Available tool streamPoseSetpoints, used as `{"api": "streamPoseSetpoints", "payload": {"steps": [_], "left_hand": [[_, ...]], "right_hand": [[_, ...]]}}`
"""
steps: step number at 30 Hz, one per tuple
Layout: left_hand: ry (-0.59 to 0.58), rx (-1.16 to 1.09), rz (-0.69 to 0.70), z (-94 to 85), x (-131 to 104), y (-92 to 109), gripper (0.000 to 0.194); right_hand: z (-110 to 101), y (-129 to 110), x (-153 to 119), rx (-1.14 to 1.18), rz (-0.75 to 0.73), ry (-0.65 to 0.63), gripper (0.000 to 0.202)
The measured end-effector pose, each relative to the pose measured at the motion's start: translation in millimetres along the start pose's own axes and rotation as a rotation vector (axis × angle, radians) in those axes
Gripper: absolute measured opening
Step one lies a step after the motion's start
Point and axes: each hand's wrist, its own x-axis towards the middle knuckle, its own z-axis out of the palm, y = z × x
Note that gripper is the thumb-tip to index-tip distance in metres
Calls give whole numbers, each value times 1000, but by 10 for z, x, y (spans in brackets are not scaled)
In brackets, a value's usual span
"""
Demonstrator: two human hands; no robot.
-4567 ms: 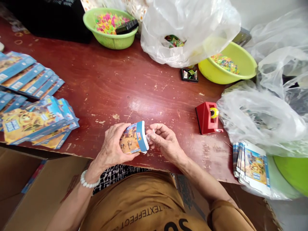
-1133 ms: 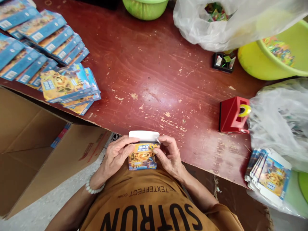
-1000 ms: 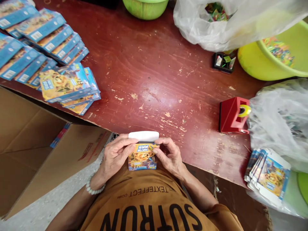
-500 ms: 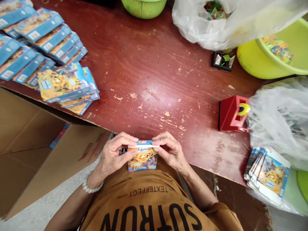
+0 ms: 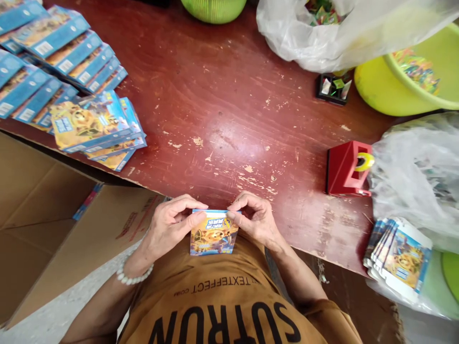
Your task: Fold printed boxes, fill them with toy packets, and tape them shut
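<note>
Item one: a printed box (image 5: 211, 236), which we held in both hands at the desk's (image 5: 215, 134) near edge, its body on the shirt's (image 5: 215, 296) side of that edge. Contact with the shirt: we could not tell.

Orientation: its blue-trimmed end pointed away from us, towards the desk, and that edge ran left to right, nearly level in view. The picture side faced up to our eyes, its logo beside that end and its print upside down. The face looked slightly wider than tall; foreshortened as it was, we could not fix its long axis.

Grip, left hand (image 5: 167, 229): narrow, thumb and fingers closed on the box's upper left corner. Grip, right hand (image 5: 260, 222): likewise narrow, pinched on the upper right corner.

Also on the desk, we listed:
- Finished-looking boxes (image 5: 88, 117), overlapping in slanted rows on the left, down to the near edge.
- One red tape dispenser (image 5: 342, 169), towards the right, with a yellow roll.
- Thin cartons (image 5: 403, 263), fanned at the near right corner.
- One black tray (image 5: 332, 91), small packets inside, beside a yellow-green basin (image 5: 376, 93).
- One green basket (image 5: 215, 8), partly seen, at the far side.
</note>
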Motion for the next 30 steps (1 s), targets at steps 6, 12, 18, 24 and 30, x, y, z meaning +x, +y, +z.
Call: {"api": "streamPoseSetpoints", "payload": {"steps": [6, 12, 18, 24, 30], "left_hand": [[-30, -18, 42, 5, 56, -2, 19], [-58, 12, 174, 2, 27, -57, 20], [-83, 75, 294, 42, -120, -136, 9], [-39, 139, 319, 129, -165, -188, 12], [-33, 111, 287, 139, -146, -178, 11]], "right_hand": [[11, -6, 37, 172, 135, -36, 16], [6, 91, -28, 237, 119, -23, 21], [-20, 177, -211, 33, -80, 9, 20], [-15, 228, -251, 49, -41, 25, 23], [29, 100, -238, -254, -339, 71, 9]]}}
